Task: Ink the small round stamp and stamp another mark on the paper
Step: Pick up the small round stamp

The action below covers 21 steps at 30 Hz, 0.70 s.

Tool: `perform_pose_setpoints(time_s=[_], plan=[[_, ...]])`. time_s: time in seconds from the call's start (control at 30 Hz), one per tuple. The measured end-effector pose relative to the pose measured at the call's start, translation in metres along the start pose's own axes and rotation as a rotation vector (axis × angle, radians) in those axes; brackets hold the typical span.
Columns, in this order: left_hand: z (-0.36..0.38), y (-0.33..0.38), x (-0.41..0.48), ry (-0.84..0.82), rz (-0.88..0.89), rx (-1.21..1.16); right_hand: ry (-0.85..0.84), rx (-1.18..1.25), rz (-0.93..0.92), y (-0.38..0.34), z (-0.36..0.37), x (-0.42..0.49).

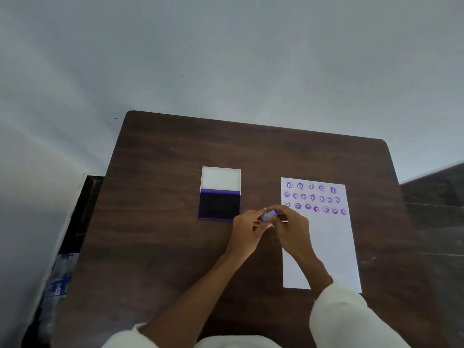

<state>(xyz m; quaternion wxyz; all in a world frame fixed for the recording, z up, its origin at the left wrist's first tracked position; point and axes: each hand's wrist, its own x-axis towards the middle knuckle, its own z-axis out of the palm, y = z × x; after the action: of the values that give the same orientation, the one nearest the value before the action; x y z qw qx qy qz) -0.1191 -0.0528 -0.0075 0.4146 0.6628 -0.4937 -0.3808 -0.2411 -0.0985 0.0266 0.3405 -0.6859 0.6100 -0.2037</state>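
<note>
A small blue round stamp [269,216] is held between the fingertips of both hands, above the table between the ink pad and the paper. My left hand [247,231] grips it from the left, my right hand [291,228] from the right. The open ink pad [219,205] lies to the left, its dark purple pad facing up and its white lid [221,179] folded back behind it. The white paper [326,242] lies on the right with three rows of purple round marks [313,198] at its top; its lower part is blank.
The dark wooden table [155,222] stands against a pale wall. A plastic bottle with a blue label [59,280] stands on the floor off the table's left edge. Dark floor shows to the right of the table.
</note>
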Motion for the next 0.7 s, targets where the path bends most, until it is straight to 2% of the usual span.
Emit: perform_pose_setpoints(time_s=[0.17,0.3,0.47,0.7], plan=[[0.008,-0.003,0.004,0.037,-0.067,-0.084,-0.008,0.079,0.092,0.008,-0.006,0.003],[0.016,-0.002,0.011,0.052,-0.093,-0.096,0.077,0.178,0.215,0.014,-0.011,0.005],[0.024,0.000,0.020,0.127,-0.125,0.001,0.087,0.339,0.325,0.019,-0.025,0.009],[0.040,0.002,0.026,0.235,-0.165,0.185,0.072,0.497,0.349,0.018,-0.037,0.002]])
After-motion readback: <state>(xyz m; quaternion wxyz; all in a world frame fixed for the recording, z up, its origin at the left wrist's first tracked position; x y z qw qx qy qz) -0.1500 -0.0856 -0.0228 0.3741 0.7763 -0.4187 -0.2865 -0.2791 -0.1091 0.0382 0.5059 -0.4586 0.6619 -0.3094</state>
